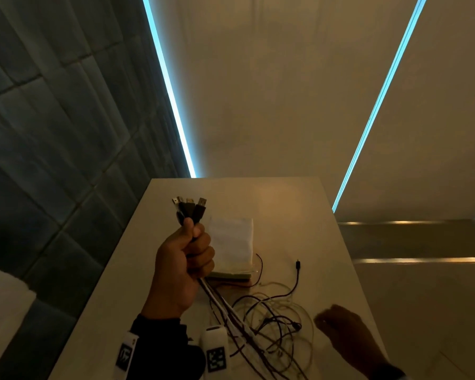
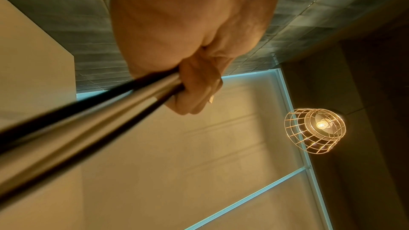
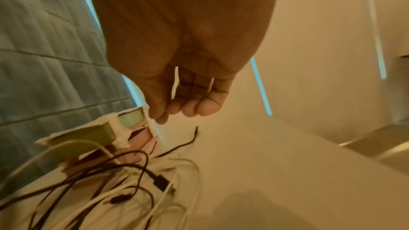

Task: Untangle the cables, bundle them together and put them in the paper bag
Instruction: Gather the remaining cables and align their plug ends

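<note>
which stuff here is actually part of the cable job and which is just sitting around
Part of the job:
- cables, loose ends in a tangle on the table
- USB plugs, bunched in the left hand
- paper bag, lying flat
- right hand, holding nothing

Just there:
- wire-cage lamp
- tiled wall

Pale table (image 1: 299,215) w/ grey tiled wall (image 1: 39,133) on its left. Two blue light strips (image 1: 170,91) run up beige wall. Wire-cage lamp (image 2: 315,130) lit overhead.

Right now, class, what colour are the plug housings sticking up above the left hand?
Black, with metal tips; the plug housings show best in the head view.
</note>
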### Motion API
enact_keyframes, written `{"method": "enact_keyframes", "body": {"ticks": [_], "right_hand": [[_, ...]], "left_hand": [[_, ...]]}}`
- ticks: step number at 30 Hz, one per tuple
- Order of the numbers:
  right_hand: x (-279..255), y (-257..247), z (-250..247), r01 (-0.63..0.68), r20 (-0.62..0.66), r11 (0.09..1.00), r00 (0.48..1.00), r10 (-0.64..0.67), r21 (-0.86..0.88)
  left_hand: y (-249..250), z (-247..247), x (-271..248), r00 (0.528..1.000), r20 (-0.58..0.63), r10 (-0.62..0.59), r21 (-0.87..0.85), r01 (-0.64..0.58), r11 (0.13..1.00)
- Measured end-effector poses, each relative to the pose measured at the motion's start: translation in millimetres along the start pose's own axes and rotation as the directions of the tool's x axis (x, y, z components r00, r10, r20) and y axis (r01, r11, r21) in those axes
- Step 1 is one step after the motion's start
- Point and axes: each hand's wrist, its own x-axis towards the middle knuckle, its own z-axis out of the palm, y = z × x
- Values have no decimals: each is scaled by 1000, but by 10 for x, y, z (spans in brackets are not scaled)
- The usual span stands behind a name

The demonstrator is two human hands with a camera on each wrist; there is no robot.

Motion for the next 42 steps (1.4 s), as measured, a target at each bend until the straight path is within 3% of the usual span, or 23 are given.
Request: {"method": "enact_keyframes", "body": {"ticks": [1, 3, 6, 8, 12, 15, 17, 19, 22, 25, 27, 30, 33, 37, 42], "right_hand": [[102, -360, 50, 9, -46, 1000, 999, -9, -13], [256, -540, 171, 60, 101, 998, 993, -59, -11], [406, -509, 287, 52, 193, 993, 981, -30, -110], [395, -521, 377, 110, 194, 991, 977, -94, -76], [436, -606, 220, 190, 54, 981, 981, -188, -34], [444, -931, -108, 322, -80, 936, 946, -313, 146], [461, -1167, -312, 365, -179, 886, 929, -324, 287], [467, -1396, -461, 348, -243, 765, 936, -254, 541], [452, -1738, -561, 268, -227, 422, 963, -146, 866], [419, -2076, -584, 161, -141, 161, 981, -131, 974], [390, -2255, -589, 129, -111, 101, 980, -166, 987], [348, -2407, -567, 152, -112, 158, 965, -236, 976], [304, -2428, -540, 170, -96, 278, 961, -260, 945], [203, -2305, -507, 176, -50, 395, 949, -310, 902], [167, -2412, -618, 340, -190, 443, 918, -349, 829]], "left_hand": [[-1, 3, -8, 1000, 1, -7, 1, 7, 1000], [4, 18, -31, 1000, -3, -10, 10, 10, 1000], [9, 24, -69, 1000, -12, 1, 28, -1, 1000], [13, 14, -81, 1000, -20, 2, 36, -1, 999], [4, -33, -70, 999, -42, 12, 51, -10, 999], [-40, -33, -44, 999, -46, 23, 90, -19, 996], [-80, -21, -19, 999, -40, 30, 134, -24, 991], [-127, -5, 2, 999, -31, 31, 183, -25, 983], [-212, 74, 20, 999, -27, 22, 262, -14, 965], [-327, 157, 33, 996, -81, 46, 454, -4, 891], [-391, 191, 28, 993, -102, 55, 567, 12, 824], [-448, 228, -6, 994, -85, 67, 617, 0, 787], [-391, 213, -30, 981, -105, 162, 633, -60, 772], [-268, 115, -24, 948, -144, 284, 529, -168, 832], [-319, 125, -45, 954, -75, 290, 560, -200, 804]]}}
